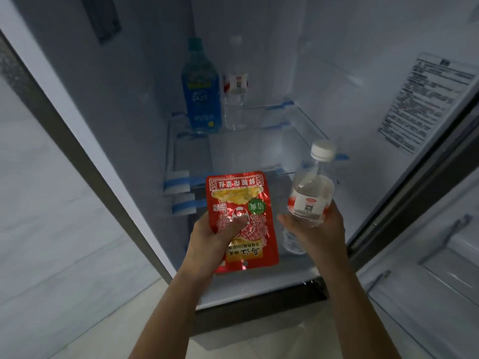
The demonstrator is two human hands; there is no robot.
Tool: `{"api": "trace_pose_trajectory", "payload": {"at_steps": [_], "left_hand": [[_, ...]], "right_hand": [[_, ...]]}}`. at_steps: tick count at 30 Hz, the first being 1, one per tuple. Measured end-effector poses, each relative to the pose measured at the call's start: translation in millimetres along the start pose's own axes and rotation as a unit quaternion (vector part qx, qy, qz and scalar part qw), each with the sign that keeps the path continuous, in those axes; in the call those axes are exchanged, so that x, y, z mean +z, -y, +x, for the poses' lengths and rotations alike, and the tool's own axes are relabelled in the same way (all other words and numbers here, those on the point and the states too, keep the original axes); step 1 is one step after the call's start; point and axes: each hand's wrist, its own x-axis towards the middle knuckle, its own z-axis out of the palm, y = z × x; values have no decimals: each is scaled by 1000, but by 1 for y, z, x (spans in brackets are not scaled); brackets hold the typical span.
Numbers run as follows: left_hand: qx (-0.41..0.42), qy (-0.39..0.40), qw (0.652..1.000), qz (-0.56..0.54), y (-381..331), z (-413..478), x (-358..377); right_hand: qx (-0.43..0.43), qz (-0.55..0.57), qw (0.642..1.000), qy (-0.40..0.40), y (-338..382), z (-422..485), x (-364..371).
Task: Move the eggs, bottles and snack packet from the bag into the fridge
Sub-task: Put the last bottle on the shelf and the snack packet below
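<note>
The light is dim and bluish. At nine o'clock lie large pale grey marbled tiles (51, 229) with thin seams; whether they are wall or floor cannot be told. At seven o'clock the floor (103, 340) turns beige. The open fridge (129, 99) fills the middle, with a printed label (425, 99) inside at two o'clock and its door (453, 255) at four o'clock.

Pale grey marbled tiles (46, 216) at left. Beige floor (85, 343) along the bottom. Printed spec sticker (425, 99) upper right. Several blue tape strips (178, 182) mid-frame.
</note>
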Motion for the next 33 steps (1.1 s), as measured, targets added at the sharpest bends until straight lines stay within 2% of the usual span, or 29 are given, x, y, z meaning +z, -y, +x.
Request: {"api": "trace_pose_trajectory", "payload": {"at_steps": [8, 15, 21, 33], "left_hand": [[63, -42, 997, -6, -51, 44, 10], [94, -77, 992, 20, -79, 89, 16], [86, -76, 991, 72, -76, 114, 18], [68, -100, 991, 56, -63, 131, 13]], "right_hand": [[-40, 66, 997, 8, 51, 71, 4], [-76, 55, 995, 31, 78, 142, 20], [-76, 74, 993, 59, 79, 195, 48], [-50, 64, 990, 112, 53, 258, 89]]}}
